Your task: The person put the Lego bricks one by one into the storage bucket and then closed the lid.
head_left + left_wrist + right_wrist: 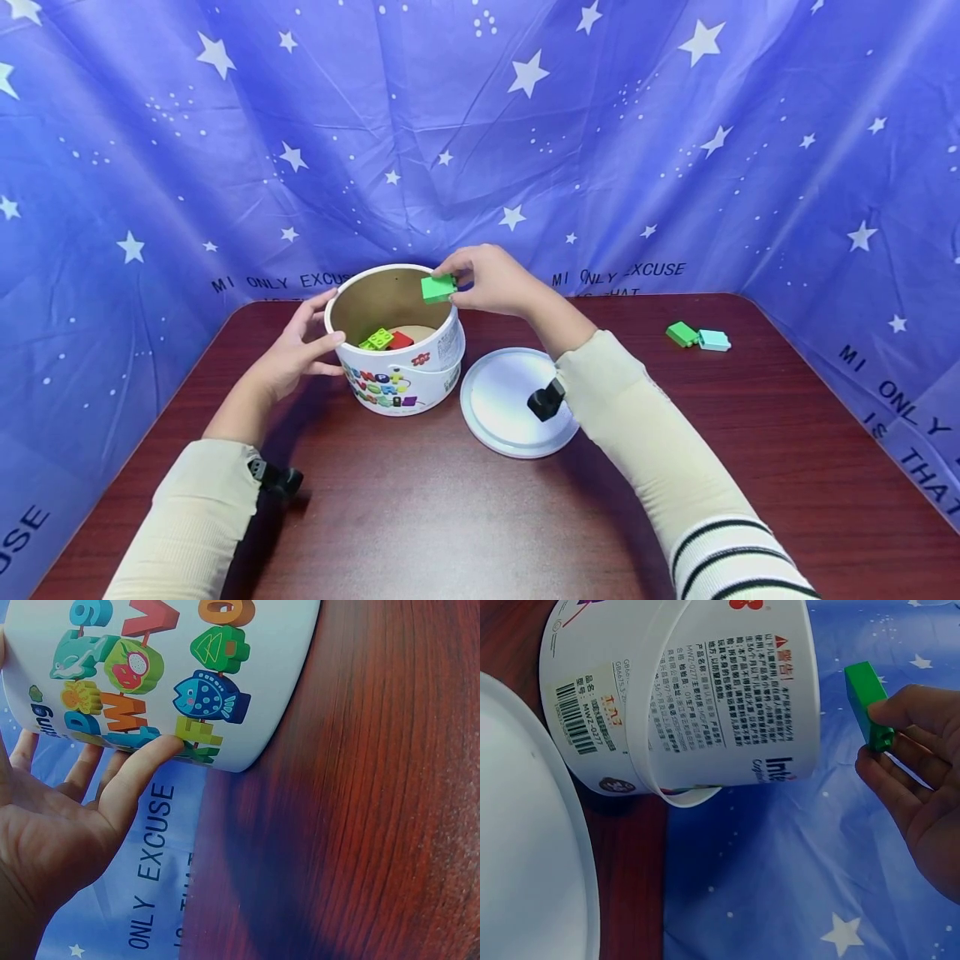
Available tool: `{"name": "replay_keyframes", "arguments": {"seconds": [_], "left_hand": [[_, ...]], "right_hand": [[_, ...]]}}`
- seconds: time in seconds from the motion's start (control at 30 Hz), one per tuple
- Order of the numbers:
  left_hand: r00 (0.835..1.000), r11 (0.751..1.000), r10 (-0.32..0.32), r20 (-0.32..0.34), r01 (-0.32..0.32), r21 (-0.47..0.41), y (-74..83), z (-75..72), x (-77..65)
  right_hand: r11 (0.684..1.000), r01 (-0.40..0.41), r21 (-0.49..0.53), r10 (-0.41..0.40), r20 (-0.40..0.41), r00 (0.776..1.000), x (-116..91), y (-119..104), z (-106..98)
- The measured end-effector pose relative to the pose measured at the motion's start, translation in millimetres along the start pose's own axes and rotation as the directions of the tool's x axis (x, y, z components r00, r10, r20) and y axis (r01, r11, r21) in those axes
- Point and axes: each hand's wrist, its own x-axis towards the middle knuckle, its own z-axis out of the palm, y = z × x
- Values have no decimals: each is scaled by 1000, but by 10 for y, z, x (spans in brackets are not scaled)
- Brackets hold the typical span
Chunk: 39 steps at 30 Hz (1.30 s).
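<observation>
Pinching the green block (437, 289) between thumb and fingers, the right hand (491, 282) positions it just above the right rim of the bucket (375, 379), which stands left of centre toward the far edge of the tabletop (420, 517). The bucket's opening lies below and leftward of these fingers; the left hand (292, 346), farther from the block, rests its spread fingers against the bucket's left side. Longer visible axis: roughly level, near-parallel to the far edge, smooth end pointing toward the left edge, studs toward the palm.
</observation>
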Motion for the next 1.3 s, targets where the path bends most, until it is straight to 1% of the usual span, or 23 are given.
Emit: {"name": "replay_keyframes", "arguments": {"seconds": [0.1,0.23,0.4,0.57,0.77,0.9,1.1,1.3], "left_hand": [[1000,1000,0,1,0,1,-7,-2,0],[1000,1000,2,-2,-2,-4,-11,-3,4],[1000,1000,1,3,-1,-13,-5,13,17],[1000,1000,1,4,-1,-8,4,22,19],[1000,1000,-2,-1,2,1,-1,6,14],[1000,1000,-2,0,2,5,-5,-2,10],[1000,1000,0,4,0,7,-1,-2,1],[1000,1000,2,5,-2,4,10,3,-11]], "right_hand": [[998,-41,47,41,1,999,94,25,67],[992,-66,106,70,-30,997,211,62,164],[985,-101,143,110,-58,992,318,69,267],[980,-120,161,132,-64,989,347,58,306],[982,-93,166,111,-99,989,289,73,278],[979,-67,195,92,-120,989,217,83,232],[970,-47,238,83,-144,986,62,89,163],[970,-31,242,69,-149,986,-126,107,121]]}}
